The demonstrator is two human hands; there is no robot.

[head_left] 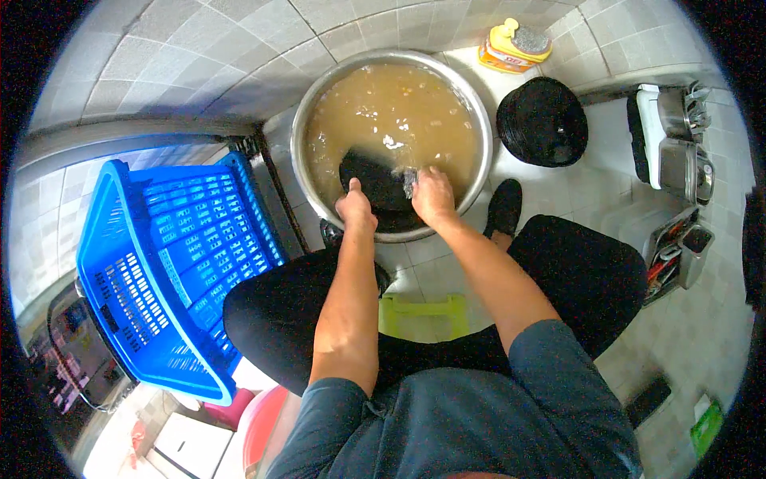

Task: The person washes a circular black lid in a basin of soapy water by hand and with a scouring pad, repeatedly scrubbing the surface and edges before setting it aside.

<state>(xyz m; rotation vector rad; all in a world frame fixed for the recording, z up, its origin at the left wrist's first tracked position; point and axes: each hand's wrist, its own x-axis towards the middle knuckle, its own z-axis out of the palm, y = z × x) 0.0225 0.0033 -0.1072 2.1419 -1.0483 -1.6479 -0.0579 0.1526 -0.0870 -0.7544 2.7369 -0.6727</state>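
A wide metal basin (301,136) full of cloudy brown water stands in front of me. My left hand (356,207) grips the near left edge of a black plate (369,182), thumb on top. The plate is tilted and partly under the water at the basin's near side. In my right hand (433,196) is a silvery steel wool scourer (409,184), pressed against the plate's right part. The fingers of that hand are curled round the scourer and partly hidden.
Right of the basin is a stack of black plates (542,122). Behind it stands a yellow bottle (504,54) with a grey scourer beside its top. A blue plastic basket (171,271) rises at my left. Metal containers with utensils (678,164) line the right side. A green stool (427,310) shows beneath me.
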